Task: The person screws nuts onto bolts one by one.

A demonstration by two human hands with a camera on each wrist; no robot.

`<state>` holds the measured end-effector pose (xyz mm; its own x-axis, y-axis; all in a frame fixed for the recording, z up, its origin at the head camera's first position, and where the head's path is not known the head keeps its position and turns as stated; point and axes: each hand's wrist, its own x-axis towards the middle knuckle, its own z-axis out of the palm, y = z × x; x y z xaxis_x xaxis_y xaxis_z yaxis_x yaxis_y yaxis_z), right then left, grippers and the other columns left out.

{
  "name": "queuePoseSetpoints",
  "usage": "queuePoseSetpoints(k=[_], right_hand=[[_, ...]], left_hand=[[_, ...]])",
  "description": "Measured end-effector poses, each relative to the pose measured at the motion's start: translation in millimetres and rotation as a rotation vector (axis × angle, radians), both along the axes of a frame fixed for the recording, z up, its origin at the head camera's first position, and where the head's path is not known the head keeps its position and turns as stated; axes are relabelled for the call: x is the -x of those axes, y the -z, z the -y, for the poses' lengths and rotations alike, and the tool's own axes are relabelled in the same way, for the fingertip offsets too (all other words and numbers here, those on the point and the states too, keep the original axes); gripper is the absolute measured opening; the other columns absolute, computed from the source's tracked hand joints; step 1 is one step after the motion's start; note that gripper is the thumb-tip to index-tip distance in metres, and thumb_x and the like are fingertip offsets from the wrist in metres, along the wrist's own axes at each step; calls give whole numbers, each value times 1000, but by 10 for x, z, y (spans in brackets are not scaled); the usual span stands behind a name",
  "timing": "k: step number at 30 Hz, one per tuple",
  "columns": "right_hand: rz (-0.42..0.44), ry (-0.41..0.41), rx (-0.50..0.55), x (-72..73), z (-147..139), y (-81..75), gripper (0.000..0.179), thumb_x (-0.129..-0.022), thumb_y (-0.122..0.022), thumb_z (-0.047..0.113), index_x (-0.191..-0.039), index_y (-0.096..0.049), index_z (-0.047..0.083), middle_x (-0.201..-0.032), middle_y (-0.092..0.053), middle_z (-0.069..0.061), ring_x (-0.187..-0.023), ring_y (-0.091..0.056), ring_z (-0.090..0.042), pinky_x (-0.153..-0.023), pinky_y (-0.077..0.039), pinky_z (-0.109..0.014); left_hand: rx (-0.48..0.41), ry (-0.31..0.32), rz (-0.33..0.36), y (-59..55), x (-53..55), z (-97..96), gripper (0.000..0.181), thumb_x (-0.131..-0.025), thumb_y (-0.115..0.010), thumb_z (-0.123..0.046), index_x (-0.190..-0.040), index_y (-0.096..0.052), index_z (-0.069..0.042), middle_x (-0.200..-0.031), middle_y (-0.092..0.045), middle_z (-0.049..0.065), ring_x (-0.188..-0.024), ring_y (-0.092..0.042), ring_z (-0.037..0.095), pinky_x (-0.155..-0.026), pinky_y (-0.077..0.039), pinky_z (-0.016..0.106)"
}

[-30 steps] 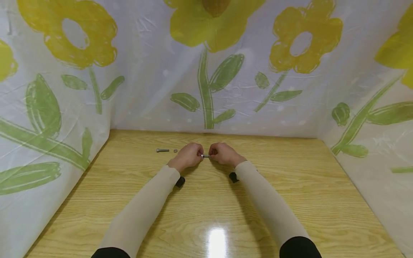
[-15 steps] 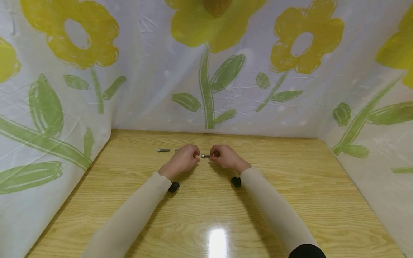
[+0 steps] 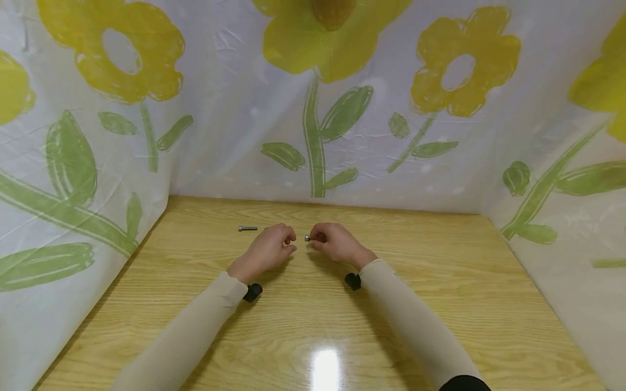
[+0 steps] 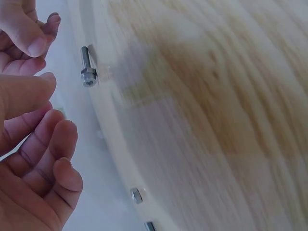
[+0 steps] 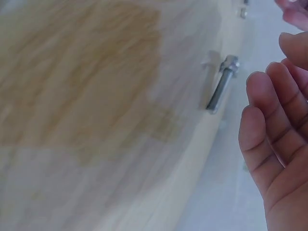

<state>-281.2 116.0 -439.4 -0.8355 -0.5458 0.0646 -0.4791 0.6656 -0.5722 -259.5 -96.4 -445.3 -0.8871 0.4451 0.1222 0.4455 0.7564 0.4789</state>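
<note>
A silver bolt lies on the wooden table between the hands. In the left wrist view, a nut sits on this bolt, close against its head. My right hand is just beside the bolt and hides much of its shank in the head view. In the right wrist view the loosely bent fingers stand apart from the bolt. My left hand hovers to the left, holding nothing, with thumb and fingers spread apart.
A second bolt lies farther left on the table. Near it is a loose nut, mostly hidden behind the left hand in the head view. A flowered cloth encloses the back and sides.
The left hand has let go of the bolt's head end and drawn back left. The right hand, earlier at the shank, has loosened and shifted slightly left. The bolt stays nearly in place.
</note>
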Motion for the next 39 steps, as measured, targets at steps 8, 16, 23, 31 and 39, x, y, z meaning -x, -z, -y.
queuePoseSetpoints(k=[8,16,23,31,39], right_hand=[[-40,-44,-35,10,129,-69,11,-92,-67,16,-100,-67,9,-87,-64,5,-79,-59,-8,-74,-49,-28],[-85,-87,-87,30,280,-137,14,-93,-66,20,-102,-66,9,-85,-62,5,-75,-56,-9,-71,-48,-28],[-115,-111,-156,80,409,-156,14,-93,-64,23,-103,-66,12,-81,-59,6,-72,-53,-9,-67,-46,-26],[-152,-144,-199,120,545,-216,17,-92,-65,22,-103,-66,9,-86,-62,4,-76,-56,-10,-71,-47,-27],[-127,-159,-216,186,752,-211,21,-93,-64,24,-107,-66,8,-90,-64,2,-80,-58,-10,-73,-48,-27]], left_hand=[[28,-18,-29,-28,-52,171,16,-90,-68,-16,-103,-66,-6,-95,-58,4,-83,-55,18,-71,-48,34],[25,-35,-39,-84,-66,345,18,-90,-68,-14,-105,-65,-5,-99,-60,7,-87,-58,20,-73,-50,36],[38,-50,-55,-109,-42,467,19,-90,-67,-14,-106,-66,-4,-100,-61,7,-89,-60,22,-75,-50,38],[22,-62,-52,-109,4,599,19,-90,-67,-12,-106,-66,-3,-100,-62,9,-88,-58,23,-73,-50,38],[47,-86,-55,-104,61,767,20,-89,-68,-12,-106,-66,-1,-100,-62,11,-88,-59,24,-74,-50,41]])
